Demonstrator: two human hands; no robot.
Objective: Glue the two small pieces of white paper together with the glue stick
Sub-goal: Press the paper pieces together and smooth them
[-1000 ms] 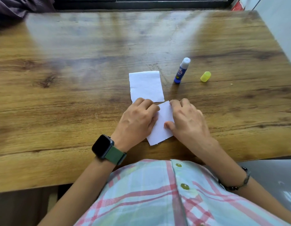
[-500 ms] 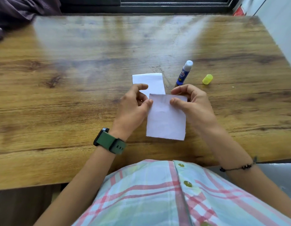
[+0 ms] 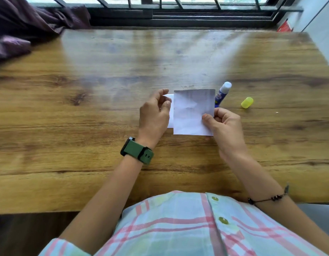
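I see my right hand (image 3: 225,124) pinching a thin, slightly creased white paper square (image 3: 193,112) above the glossy wooden table (image 3: 86,111). My left hand (image 3: 154,117) pinches the second sheet (image 3: 170,108) behind it. The uncapped blue glue stick (image 3: 222,94) lies beside them, its label unreadable.

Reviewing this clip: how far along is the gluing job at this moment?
Done: glue stick stands uncapped, its yellow cap lying apart on the table. In hand: right hand pinches one paper over the other, near the left hand. Left: pressing them together; whether glue is on is unclear.
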